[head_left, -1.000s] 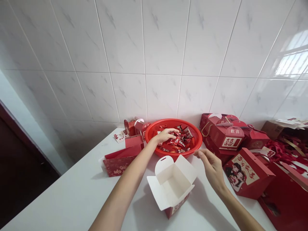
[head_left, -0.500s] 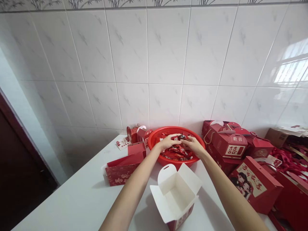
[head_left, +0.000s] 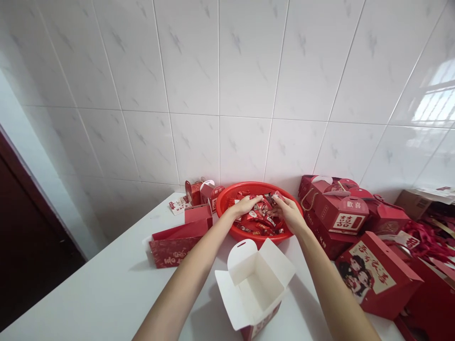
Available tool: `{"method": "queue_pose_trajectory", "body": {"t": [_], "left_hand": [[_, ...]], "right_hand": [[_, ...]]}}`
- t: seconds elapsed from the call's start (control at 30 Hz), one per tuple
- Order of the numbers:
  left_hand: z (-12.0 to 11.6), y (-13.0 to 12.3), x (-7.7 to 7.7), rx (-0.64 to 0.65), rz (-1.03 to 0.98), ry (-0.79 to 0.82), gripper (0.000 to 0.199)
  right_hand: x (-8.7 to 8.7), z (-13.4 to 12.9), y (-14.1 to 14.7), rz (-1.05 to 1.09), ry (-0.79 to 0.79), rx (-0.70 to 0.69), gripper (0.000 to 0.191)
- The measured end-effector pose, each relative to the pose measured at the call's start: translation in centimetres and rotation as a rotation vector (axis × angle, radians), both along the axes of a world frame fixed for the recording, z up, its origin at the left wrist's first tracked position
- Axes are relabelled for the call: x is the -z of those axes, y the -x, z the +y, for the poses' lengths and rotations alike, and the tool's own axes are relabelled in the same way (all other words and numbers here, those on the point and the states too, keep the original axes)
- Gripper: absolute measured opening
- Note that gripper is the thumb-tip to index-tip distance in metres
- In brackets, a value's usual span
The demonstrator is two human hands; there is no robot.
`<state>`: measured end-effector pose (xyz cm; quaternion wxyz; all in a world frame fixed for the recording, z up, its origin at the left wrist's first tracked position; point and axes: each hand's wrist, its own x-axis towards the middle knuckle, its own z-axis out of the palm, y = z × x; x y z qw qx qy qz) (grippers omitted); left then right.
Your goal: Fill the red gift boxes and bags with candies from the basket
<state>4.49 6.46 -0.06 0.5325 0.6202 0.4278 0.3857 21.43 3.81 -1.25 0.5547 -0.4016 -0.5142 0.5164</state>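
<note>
Beneath the fingers of both hands, sweets (head_left: 254, 229) lay in a red basket (head_left: 222, 201) on the white table (head_left: 106, 293).
The right hand (head_left: 292, 215) pinched a wrapped sweet (head_left: 279, 195) between its fingers; the left hand (head_left: 241, 207) reached over the pile, its grip impossible to tell. Nearer than the fingers, an open box (head_left: 254, 284) stood on the table; beyond them rose a tiled wall (head_left: 245, 71), with red boxes (head_left: 343, 208) to their right.

Red basket (head_left: 232, 233): sat against the tiled wall (head_left: 245, 147), full of wrapped candies (head_left: 259, 215)
Left hand (head_left: 245, 206): reached inside the basket
Right hand (head_left: 288, 213): pinched a candy over the basket
Open box (head_left: 254, 289): stood before the basket, white inside
</note>
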Motion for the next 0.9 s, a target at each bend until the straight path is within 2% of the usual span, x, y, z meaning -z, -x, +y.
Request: {"method": "queue_pose_trajectory", "body": {"t": [0.1,0.2,0.3,0.43,0.53,0.63,0.73,0.83,0.9], "left_hand": [[-0.1,0.0,-0.2,0.010,0.004,0.015,0.023],[0.2,0.1,-0.1,0.007,0.011,0.030,0.037],[0.6,0.1,0.2,-0.045,-0.007,-0.044,0.046],[1.3,0.2,0.6,-0.070,0.034,-0.127,0.042],[1.6,0.4,1.1,0.016,0.281,-0.155,0.037],[1.5,0.6,1.5,0.163,0.548,-0.139,0.026],[1.1,0.7,1.7,0.330,0.690,-0.068,0.014],[0.8,0.5,1.8,0.413,0.846,-0.068,0.024],[0.8,0.3,2.0,0.377,0.788,-0.111,0.030]], "right_hand": [[0.0,-0.1,0.0,0.008,0.005,0.001,0.046],[0.1,-0.2,-0.1,-0.019,0.031,-0.011,0.042],[0.2,-0.3,0.0,-0.065,0.069,-0.057,0.034],[0.0,-0.5,0.2,-0.099,0.063,-0.132,0.030],[0.0,-0.3,0.1,-0.071,0.024,-0.081,0.030],[0.0,-0.2,0.0,-0.035,0.009,-0.028,0.032],[0.0,-0.3,-0.1,-0.018,0.000,-0.009,0.034],[0.0,-0.4,0.0,-0.016,0.000,-0.013,0.035],[0.0,-0.5,0.0,-0.014,-0.005,-0.008,0.035]]}}
